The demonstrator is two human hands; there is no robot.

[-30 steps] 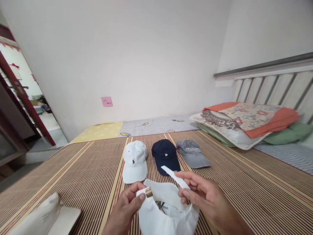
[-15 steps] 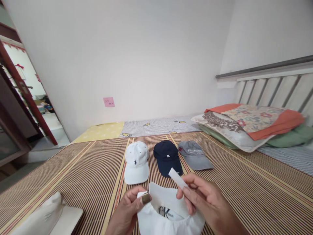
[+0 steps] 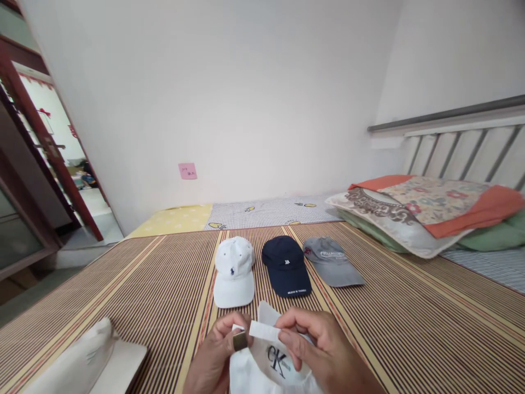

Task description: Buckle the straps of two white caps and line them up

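At the bottom middle, a white cap (image 3: 256,372) with dark letters "CK" lies with its back opening toward the top. My left hand (image 3: 219,347) pinches the cap's back edge at a brass-coloured buckle (image 3: 240,341). Between the thumb and fingers of my right hand (image 3: 314,342) is the cap's white strap (image 3: 263,330), its free end pointing left, close to the buckle. Whether strap and buckle touch is unclear. Just beyond stand a white cap with a small rider logo (image 3: 234,273), a navy cap (image 3: 286,267) and a grey cap (image 3: 333,262) in a row.
A striped mat (image 3: 172,295) covers the bed. An off-white cap-like item (image 3: 92,361) lies at the lower left. Pillows with an orange floral cover (image 3: 451,202) sit at the right by the headboard. A pink note (image 3: 187,171) is on the wall, and a doorway opens at left.
My right hand has moved left and turned, bringing the strap's end from pointing up and away to beside the buckle. My left hand keeps its pinch. The view has shifted slightly.
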